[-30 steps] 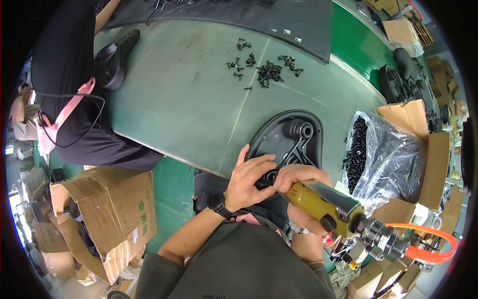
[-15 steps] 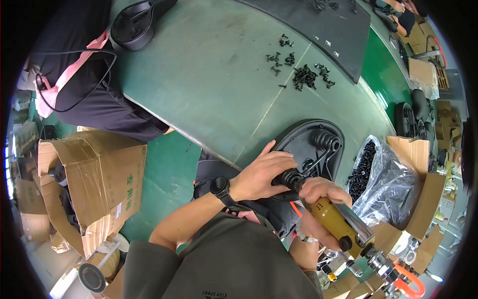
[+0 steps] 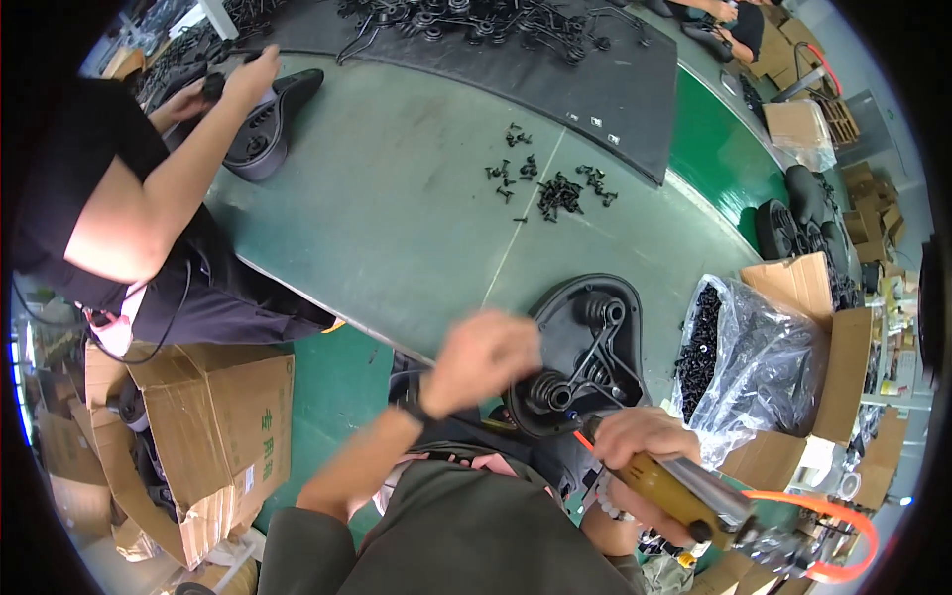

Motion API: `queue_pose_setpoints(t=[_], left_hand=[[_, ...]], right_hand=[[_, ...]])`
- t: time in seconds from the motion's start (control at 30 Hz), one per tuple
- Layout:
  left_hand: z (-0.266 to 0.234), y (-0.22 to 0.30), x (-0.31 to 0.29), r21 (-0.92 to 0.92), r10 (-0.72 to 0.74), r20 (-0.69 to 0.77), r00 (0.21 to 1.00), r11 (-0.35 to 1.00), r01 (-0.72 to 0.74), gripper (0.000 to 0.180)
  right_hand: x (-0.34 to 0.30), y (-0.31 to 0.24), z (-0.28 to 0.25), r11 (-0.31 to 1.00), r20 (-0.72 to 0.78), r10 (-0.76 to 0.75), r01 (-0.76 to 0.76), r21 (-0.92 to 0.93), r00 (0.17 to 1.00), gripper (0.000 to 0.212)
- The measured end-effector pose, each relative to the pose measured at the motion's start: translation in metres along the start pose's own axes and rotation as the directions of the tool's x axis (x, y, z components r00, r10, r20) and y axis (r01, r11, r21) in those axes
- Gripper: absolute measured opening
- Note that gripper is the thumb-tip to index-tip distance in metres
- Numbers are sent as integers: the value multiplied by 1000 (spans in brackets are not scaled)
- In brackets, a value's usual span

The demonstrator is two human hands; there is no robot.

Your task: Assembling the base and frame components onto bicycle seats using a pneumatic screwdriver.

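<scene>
A black plastic seat plate [image 3: 583,349] with a metal bracket on it lies at the near edge of the green table [image 3: 397,218]. My right hand [image 3: 643,438] grips a yellow pneumatic screwdriver [image 3: 684,491], its tip by the plate's near rim. My left hand [image 3: 483,355] is blurred, lifted just left of the plate, fingers loosely curled with nothing seen in them. An orange air hose [image 3: 828,516] trails from the tool.
Loose black screws [image 3: 555,188] lie mid-table. A plastic bag of black screws [image 3: 739,367] sits in a carton at right. Another person [image 3: 129,198] at left handles a black part [image 3: 263,124]. Cardboard boxes [image 3: 208,426] stand at lower left, a dark mat [image 3: 555,59] at the far side.
My left hand has come off the seat plate and moved left and up. The screwdriver tip has drawn back from the bracket toward the plate's near rim. The view has shifted.
</scene>
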State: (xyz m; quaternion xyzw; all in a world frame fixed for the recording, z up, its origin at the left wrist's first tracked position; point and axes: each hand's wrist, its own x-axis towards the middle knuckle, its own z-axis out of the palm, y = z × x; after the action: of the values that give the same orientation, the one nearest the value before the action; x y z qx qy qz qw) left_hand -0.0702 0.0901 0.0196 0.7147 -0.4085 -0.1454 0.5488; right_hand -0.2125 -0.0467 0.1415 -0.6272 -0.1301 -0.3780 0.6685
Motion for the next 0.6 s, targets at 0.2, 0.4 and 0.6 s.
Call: queue_pose_setpoints(t=[0.2, 0.4, 0.6], left_hand=[[-2, -70, 121, 587, 96, -255, 962, 806, 75, 28], [8, -59, 103, -14, -41, -279, 960, 999, 38, 15], [25, 60, 3, -837, -176, 235, 956, 463, 292, 20]], right_hand=[[-3, -18, -5, 996, -14, -5, 6, 91, 1000, 83], [-6, -27, -17, 998, -78, -43, 46, 34, 996, 79], [4, -25, -15, 971, -303, -227, 238, -2, 926, 89]])
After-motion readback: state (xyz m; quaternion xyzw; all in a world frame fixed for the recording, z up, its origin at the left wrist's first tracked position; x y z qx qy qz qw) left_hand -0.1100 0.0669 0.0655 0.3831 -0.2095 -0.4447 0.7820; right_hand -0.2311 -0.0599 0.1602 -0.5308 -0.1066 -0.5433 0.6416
